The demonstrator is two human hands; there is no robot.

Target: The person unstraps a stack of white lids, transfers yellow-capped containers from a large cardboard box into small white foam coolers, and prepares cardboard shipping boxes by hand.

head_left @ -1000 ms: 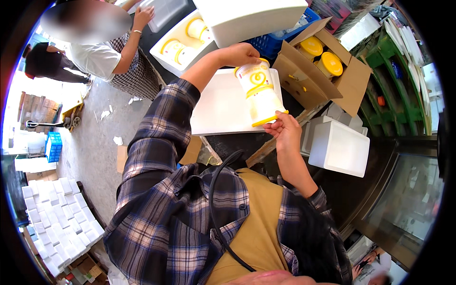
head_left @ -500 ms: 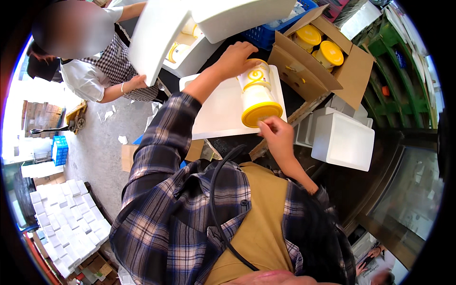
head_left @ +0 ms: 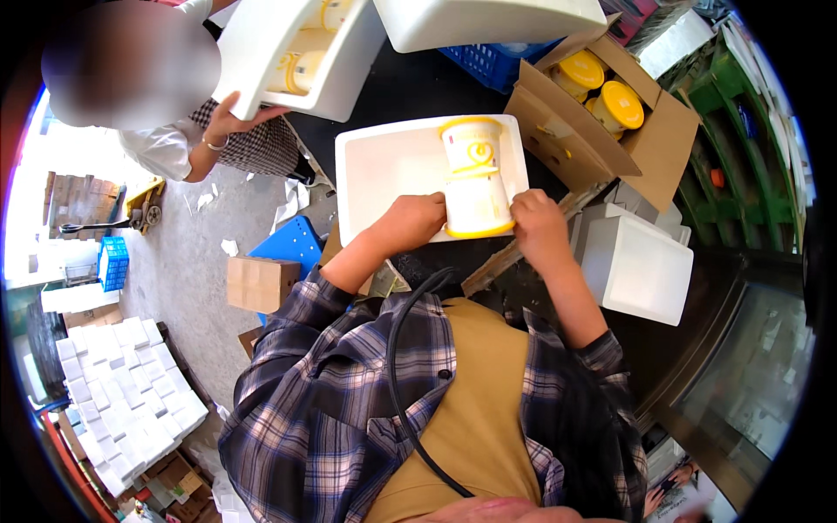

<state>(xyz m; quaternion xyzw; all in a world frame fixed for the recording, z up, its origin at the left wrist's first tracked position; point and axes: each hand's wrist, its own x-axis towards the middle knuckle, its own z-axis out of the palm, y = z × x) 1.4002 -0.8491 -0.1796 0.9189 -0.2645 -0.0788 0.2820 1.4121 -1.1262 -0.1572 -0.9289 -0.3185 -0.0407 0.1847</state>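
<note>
Two white tubs with yellow lids lie end to end on their sides along the right side of a shallow white foam box (head_left: 384, 166). My left hand (head_left: 417, 218), fingers curled, presses against the left side of the near tub (head_left: 478, 206). On that tub's right side, by the box's rim, my right hand (head_left: 536, 222) has its fingertips closed against the tub near its yellow lid. Neither hand touches the far tub (head_left: 473, 148). Both hands' fingertips are partly hidden.
At the left, a co-worker's hand (head_left: 234, 122) holds a foam box (head_left: 344, 83) with more tubs. An open carton (head_left: 567, 131) of yellow-lidded tubs stands at right, near a blue crate (head_left: 488, 68). Other foam boxes (head_left: 649, 270) sit lower right. A large foam piece (head_left: 488, 22) overhangs the far side.
My left hand has come back from the far tub to the near one. My right hand moved up its right side. The near tub's lid end has lowered. The co-worker's foam box shifted left.
</note>
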